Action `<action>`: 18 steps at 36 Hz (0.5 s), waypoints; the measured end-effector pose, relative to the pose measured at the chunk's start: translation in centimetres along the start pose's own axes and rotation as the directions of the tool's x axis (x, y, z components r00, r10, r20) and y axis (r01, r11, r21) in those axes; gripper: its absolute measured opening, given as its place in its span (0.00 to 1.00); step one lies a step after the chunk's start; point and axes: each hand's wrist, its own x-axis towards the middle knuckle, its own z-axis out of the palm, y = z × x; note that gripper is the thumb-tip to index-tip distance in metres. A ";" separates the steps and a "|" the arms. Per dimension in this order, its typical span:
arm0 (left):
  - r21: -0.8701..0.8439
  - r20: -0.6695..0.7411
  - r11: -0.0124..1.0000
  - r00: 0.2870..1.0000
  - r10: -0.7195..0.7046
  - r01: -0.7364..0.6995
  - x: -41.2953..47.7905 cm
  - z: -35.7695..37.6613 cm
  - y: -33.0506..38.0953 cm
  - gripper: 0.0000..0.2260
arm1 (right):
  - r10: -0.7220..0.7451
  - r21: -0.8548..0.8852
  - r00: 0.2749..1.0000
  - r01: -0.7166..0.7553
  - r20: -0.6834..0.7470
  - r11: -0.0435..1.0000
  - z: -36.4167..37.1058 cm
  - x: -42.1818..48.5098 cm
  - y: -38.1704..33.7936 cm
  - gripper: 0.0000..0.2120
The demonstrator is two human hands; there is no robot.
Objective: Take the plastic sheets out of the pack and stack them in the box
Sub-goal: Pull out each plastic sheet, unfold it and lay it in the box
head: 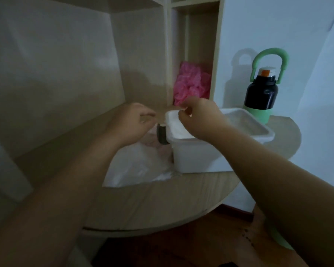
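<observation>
A dim room is shown, where a rounded pale wooden worktop (162,199) is set against a beige shelving unit (168,54) and a white wall. A white rectangular plastic box (201,157) is placed on the worktop, with white plastic sheets (176,131) seen in its left end. A clear crumpled plastic pack (137,166) lies just beside the box, partly hidden by the left hand (129,122). Its grip is curled, and whether anything is held cannot be told. The right hand (199,116) is held over the box's left rim, its grip pinched on a pale sheet edge. A black-and-green bottle (260,93) stands behind the box, and pink crumpled plastic (191,83) is tucked into a shelf compartment.
</observation>
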 end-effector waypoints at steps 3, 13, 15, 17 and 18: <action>-0.074 -0.014 0.987 0.989 -0.145 0.144 -2.9 -0.1 -3.4 0.11 | -0.144 0.066 0.986 0.149 -0.078 0.987 2.8 -2.0 -3.3 0.15; -0.030 0.117 0.929 0.924 -0.364 0.370 -10.4 4.2 -8.9 0.18 | 0.000 0.264 0.962 -0.075 0.274 0.962 12.7 -5.4 -4.6 0.20; -0.040 0.135 0.924 0.918 -0.373 0.381 -11.2 5.4 -9.2 0.19 | 0.063 0.234 0.939 -0.149 0.337 0.961 14.0 -5.8 -3.7 0.22; -0.022 0.114 0.933 0.928 -0.354 0.359 -11.8 6.3 -9.3 0.20 | 0.089 0.176 0.933 -0.159 0.349 0.972 15.1 -6.2 -2.8 0.23; -0.016 0.089 0.938 0.935 -0.342 0.345 -11.9 6.4 -9.2 0.20 | 0.088 0.149 0.937 -0.145 0.337 0.978 15.3 -6.5 -2.5 0.23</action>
